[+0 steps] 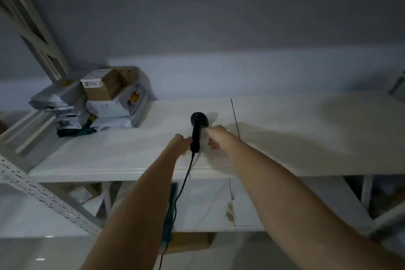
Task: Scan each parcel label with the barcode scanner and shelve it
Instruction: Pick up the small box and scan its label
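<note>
A black barcode scanner (195, 131) stands upright over the middle of the white top shelf (122, 155), and its cable hangs down past the shelf edge. My left hand (179, 142) lies against the left side of the scanner's handle and appears to grip it. My right hand (215, 136) is just right of the scanner, fingers curled on a small white parcel (205, 138) that rests on the shelf. The parcel is blurred and hard to tell from the white shelf. A pile of shelved parcels (103, 103), cardboard boxes and grey and white mailer bags, sits at the shelf's back left.
The shelf runs bare to the right, with a thin dark seam (235, 116) across it. A perforated metal upright (43, 195) slants at the left. A lower shelf (203, 204) holds a box (82, 193), and a brown carton (188, 241) sits below it.
</note>
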